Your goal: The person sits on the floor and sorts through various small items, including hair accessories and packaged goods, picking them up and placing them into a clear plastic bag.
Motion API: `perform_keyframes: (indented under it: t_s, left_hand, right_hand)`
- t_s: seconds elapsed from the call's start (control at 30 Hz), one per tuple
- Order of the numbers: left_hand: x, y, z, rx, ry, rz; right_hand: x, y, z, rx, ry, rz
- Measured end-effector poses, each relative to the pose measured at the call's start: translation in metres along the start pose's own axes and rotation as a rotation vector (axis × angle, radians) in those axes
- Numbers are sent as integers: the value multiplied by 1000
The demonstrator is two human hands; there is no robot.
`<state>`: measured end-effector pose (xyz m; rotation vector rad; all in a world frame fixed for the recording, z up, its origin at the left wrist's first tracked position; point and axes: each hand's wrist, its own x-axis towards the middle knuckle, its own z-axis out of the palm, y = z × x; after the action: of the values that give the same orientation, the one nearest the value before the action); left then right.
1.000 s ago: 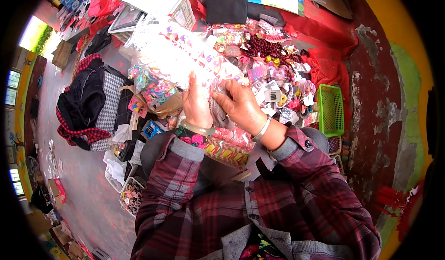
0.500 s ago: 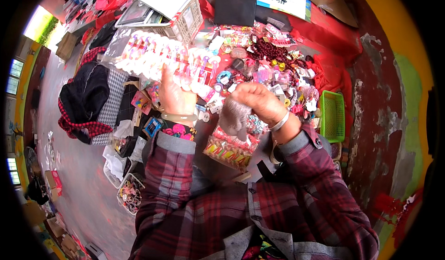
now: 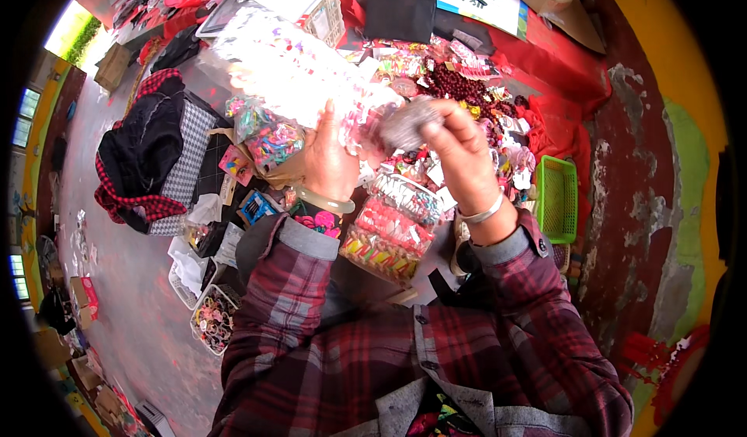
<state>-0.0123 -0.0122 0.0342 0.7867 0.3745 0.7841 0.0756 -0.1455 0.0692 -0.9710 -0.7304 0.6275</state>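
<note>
Hands apart. My left hand [image 3: 331, 161] is on the near end of a long clear-plastic pack of small pale and pink pieces [image 3: 288, 67], thumb up along it; can't see how tight the fingers underneath are. My right hand [image 3: 463, 157] pinches a fuzzy grey cloth-like wad [image 3: 408, 126], thumb against fingers, just right of the pack's near end. Wad is blurred, can't tell if it's touching the plastic.

Pack slants away far-left, over clear bags of multicoloured bits [image 3: 272, 141] and toward the off-white plastic crate [image 3: 331, 17]. Near side, between my forearms: stack of clear packets with pink, white and yellow contents [image 3: 393, 227]. Right: bright green mesh basket [image 3: 556, 200].

Risks, my read:
- Far end could sag or twist out: long load, one hand at one end.
- Wad could catch the plastic edge and drag the pack sideways.
- If it slips, it likely lands on loose stuff like the dark red bead strings [image 3: 455, 83] and tangles.
- Glare whites out most of the plastic; a split could go unnoticed.
</note>
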Motion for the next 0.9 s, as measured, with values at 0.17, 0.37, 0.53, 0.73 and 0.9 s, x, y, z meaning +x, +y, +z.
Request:
perform_keyframes:
  t_s: [0.17, 0.37, 0.53, 0.73, 0.9]
  left_hand:
    - [-19, -16, 12, 6, -10, -99]
    - [-14, -20, -4, -76, -35, -196]
    - [-16, -8, 1, -94, -57, -239]
    - [9, 10, -27, -82, -157, -211]
    - [8, 21, -19, -80, 66, -155]
  right_hand:
    - [5, 38, 5, -892, -147, -389]
    - [-2, 38, 4, -1041, -288, -426]
    - [-3, 37, -3, -1081, -412, -355]
    - [-23, 65, -17, -1107, -597, 9]
    - [10, 17, -48, -765, -749, 389]
